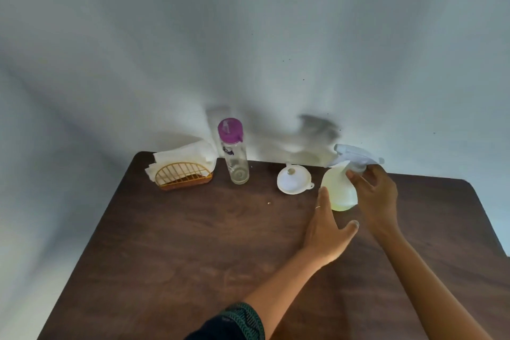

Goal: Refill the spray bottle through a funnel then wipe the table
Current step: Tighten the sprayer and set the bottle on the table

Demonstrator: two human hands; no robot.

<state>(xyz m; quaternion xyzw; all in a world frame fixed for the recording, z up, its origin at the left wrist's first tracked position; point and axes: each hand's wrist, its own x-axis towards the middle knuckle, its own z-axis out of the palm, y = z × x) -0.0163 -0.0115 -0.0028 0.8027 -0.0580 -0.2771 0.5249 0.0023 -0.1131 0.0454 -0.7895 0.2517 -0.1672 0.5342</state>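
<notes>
With my right hand (376, 193) pinching the spray bottle (340, 190) neck at the tabletop (193, 243) back and my left hand (328, 232) spread against it, unscrewing could tip it.

Both arms reach forward over the right half of the desk (193, 229), toward its far edge; the left hand (328, 232) is spread, fingers straight, thumb out to the right, its fingertips against the lower left side of the spray bottle (340, 190); a thin ring shows on one finger; a dark patterned sleeve (242, 317) covers the upper left forearm; the right hand (378, 196) curls its fingers round the bottle's neck below the trigger head; the right forearm is bare.
</notes>
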